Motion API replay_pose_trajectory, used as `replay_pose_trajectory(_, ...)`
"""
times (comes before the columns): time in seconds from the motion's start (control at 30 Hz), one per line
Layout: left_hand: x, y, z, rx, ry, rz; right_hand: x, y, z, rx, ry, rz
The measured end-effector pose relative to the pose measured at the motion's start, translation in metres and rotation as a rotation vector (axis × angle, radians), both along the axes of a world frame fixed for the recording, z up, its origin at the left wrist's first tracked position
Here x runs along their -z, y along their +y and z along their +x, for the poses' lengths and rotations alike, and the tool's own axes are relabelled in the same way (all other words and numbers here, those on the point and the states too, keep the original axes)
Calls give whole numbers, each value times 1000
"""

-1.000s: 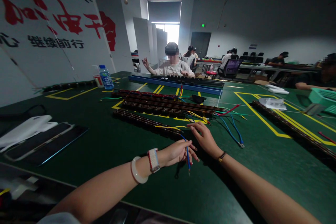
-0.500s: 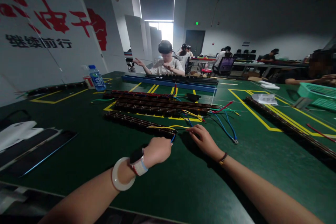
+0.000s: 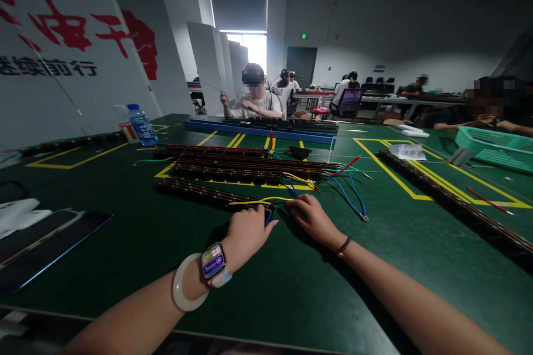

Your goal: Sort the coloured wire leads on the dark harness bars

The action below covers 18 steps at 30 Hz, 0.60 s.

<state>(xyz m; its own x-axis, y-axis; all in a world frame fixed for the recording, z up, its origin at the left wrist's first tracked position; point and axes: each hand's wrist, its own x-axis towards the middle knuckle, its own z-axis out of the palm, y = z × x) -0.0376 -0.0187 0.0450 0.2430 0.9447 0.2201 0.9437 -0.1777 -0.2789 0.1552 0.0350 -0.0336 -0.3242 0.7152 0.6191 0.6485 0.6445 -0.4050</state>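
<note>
A long dark strip with copper-coloured rods (image 3: 195, 191) lies slantwise on the green table, its right end close to me. My left hand (image 3: 249, 227) rests on that end, fingers bent over it, thumb sticking out to the right. A short blue wire (image 3: 268, 216) shows beside the thumb. From the strip's end a yellow wire (image 3: 277, 198) runs to my right hand (image 3: 315, 221), whose closed fingertips pinch its far end. The fingertips' exact contact is partly hidden.
Behind lies a bundle of similar strips (image 3: 245, 168) with loose blue wires (image 3: 352, 197). Another long strip (image 3: 441, 194) is at right, near a green basket (image 3: 495, 150). A water bottle (image 3: 142, 125) and a flat dark device (image 3: 58, 244) stand or lie left. A person (image 3: 256, 94) sits opposite.
My left hand has turned, its thumb now stretched out and its fingers further forward over the strip and yellow wire. My right hand keeps its pinch. The whole view has shifted slightly.
</note>
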Motion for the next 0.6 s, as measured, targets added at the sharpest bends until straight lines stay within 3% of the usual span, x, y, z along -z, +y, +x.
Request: replay_pose_trajectory(0.6,13,-7,13,-41,16,-78,10,7,-2,108,-59,-9)
